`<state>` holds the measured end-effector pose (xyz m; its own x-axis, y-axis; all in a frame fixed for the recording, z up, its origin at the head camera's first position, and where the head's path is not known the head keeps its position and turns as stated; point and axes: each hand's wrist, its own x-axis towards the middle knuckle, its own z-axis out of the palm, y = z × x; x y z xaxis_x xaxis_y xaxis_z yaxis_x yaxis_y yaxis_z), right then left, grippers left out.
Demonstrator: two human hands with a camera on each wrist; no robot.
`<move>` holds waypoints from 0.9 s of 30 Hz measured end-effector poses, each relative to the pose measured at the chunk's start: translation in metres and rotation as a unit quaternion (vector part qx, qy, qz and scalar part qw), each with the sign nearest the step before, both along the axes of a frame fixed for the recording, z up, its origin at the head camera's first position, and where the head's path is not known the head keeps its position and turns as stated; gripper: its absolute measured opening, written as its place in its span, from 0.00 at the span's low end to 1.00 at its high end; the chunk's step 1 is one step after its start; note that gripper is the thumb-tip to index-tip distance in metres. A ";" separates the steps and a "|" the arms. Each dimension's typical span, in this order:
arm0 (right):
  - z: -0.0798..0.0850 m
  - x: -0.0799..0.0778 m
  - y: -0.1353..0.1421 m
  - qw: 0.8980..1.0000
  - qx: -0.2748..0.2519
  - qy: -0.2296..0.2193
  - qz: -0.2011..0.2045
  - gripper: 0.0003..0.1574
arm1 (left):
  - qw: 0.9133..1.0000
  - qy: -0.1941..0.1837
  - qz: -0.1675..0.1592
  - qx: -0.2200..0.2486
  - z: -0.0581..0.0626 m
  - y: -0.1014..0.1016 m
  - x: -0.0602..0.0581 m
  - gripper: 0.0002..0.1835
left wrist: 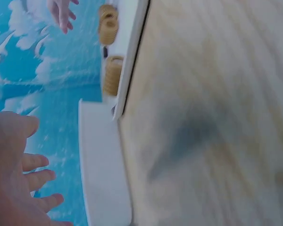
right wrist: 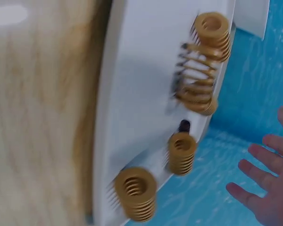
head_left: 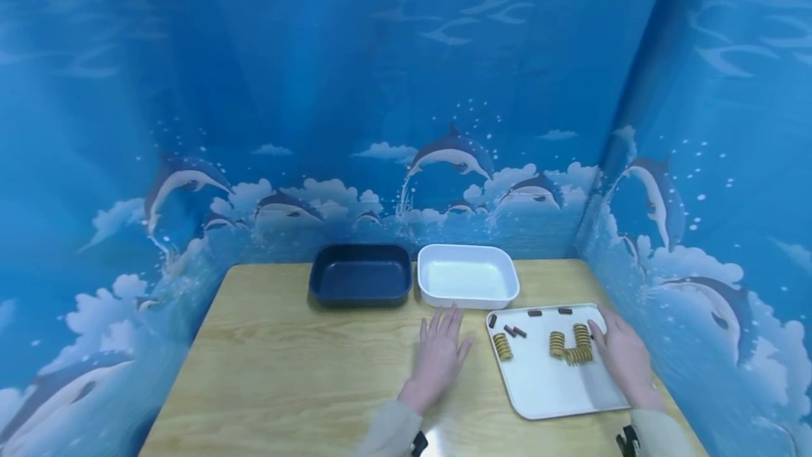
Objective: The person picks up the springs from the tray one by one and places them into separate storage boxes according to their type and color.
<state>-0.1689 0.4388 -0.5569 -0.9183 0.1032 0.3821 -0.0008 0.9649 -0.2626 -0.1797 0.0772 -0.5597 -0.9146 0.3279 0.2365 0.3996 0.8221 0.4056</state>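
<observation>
A white tray (head_left: 558, 393) carries several yellow coil springs. One spring (head_left: 502, 347) sits near the tray's left edge, and the others (head_left: 579, 354) cluster right of its middle. Short dark rod-like pieces (head_left: 519, 332) are scattered along the tray's far and left parts. My right hand (head_left: 624, 355) is over the tray's right side, thumb and fingertips beside the spring cluster. Its fingers are extended and hold nothing in the right wrist view. With spread fingers, my left hand (head_left: 438, 351) hovers over the wooden table between the tray and a white bin (head_left: 468, 302).
A dark blue bin (head_left: 361, 300) stands left of the white bin at the table's (head_left: 273, 358) back edge. Blue curtains (head_left: 380, 90) printed with dolphins hang behind the table and on both sides. The tray lies near the table's right edge.
</observation>
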 end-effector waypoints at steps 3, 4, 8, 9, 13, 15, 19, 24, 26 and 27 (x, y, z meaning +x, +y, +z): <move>-0.008 0.005 0.015 0.998 -0.009 -0.052 -0.016 0.35 | 1.000 -0.011 -0.016 -0.025 -0.010 0.016 0.004 0.34; -0.010 0.006 0.019 0.997 -0.011 -0.071 -0.022 0.37 | 0.999 -0.011 -0.021 -0.037 -0.013 0.020 0.005 0.34; -0.020 0.010 0.033 0.990 -0.025 -0.133 -0.044 0.42 | 0.996 -0.011 -0.041 -0.079 -0.026 0.034 0.013 0.36; -0.022 0.011 0.036 0.989 -0.026 -0.140 -0.047 0.43 | 0.995 -0.012 -0.044 -0.090 -0.029 0.036 0.015 0.37; -0.030 0.017 0.047 0.987 -0.027 -0.150 -0.052 0.45 | 0.988 -0.022 -0.054 -0.142 -0.043 0.045 0.022 0.40; -0.034 0.020 0.052 0.985 -0.023 -0.159 -0.058 0.46 | 0.985 -0.025 -0.061 -0.161 -0.048 0.049 0.024 0.41; -0.039 0.022 0.059 0.970 -0.042 -0.224 -0.089 0.53 | 0.982 -0.031 -0.072 -0.175 -0.053 0.057 0.028 0.42; -0.042 0.020 0.060 0.951 -0.062 -0.279 -0.120 0.59 | 0.982 -0.039 -0.073 -0.171 -0.051 0.063 0.030 0.43; -0.042 0.019 0.061 0.954 -0.058 -0.268 -0.121 0.56 | 0.982 -0.045 -0.074 -0.166 -0.049 0.066 0.030 0.43; -0.042 0.020 0.061 0.957 -0.053 -0.259 -0.117 0.54 | 0.982 -0.048 -0.074 -0.164 -0.049 0.067 0.030 0.43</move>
<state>-0.1490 0.4996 -0.5989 -0.9283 0.3430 -0.1432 0.3699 0.8901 -0.2661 -0.1502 0.1445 -0.6086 -0.8640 0.5034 0.0109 0.4977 0.8506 0.1694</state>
